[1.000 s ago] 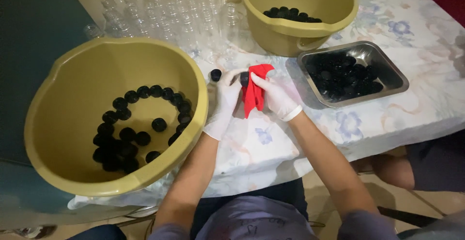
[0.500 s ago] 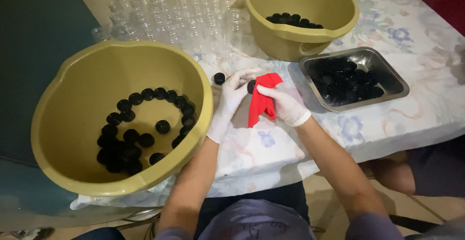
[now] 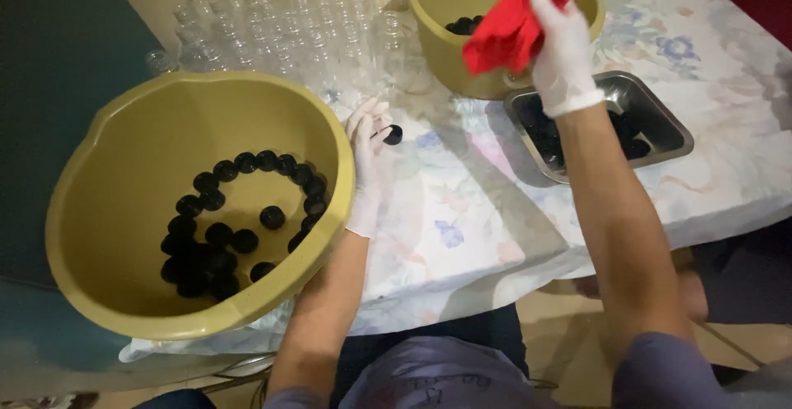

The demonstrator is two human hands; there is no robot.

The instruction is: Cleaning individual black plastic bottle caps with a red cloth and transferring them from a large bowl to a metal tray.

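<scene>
I am holding my right hand (image 3: 565, 50) up over the far olive tub (image 3: 437, 13), its grip closed on a bunched red cloth (image 3: 511, 25). Something dark is showing just above the cloth at the top edge, but I cannot tell whether it is a cap. My left hand (image 3: 367, 157) is lying on the worktop (image 3: 462, 219), fingers loosely spread and closed on nothing, with one black cap (image 3: 393, 135) touching my fingertips just beside the rim of the near olive tub (image 3: 330, 236).

The near tub is holding a loose ring and heap of black caps (image 3: 223, 236), and more caps are lying in the far tub. The steel tray (image 3: 660, 112) under my right forearm is carrying still more of them. Clear plastic bottles (image 3: 272, 37) are standing crowded behind both tubs.

To handle this well, I am judging that the cloth needs a firm pinch near its middle so no loose corner is trailing into the tub or sweeping the bottles, which look light enough to topple. The single cap by my left fingertips is small and smooth, so a fingertip pinch on its rim should be steadier than a push, which could roll it across the flowered covering. I am also minding my right forearm, which is passing close over the tray.
</scene>
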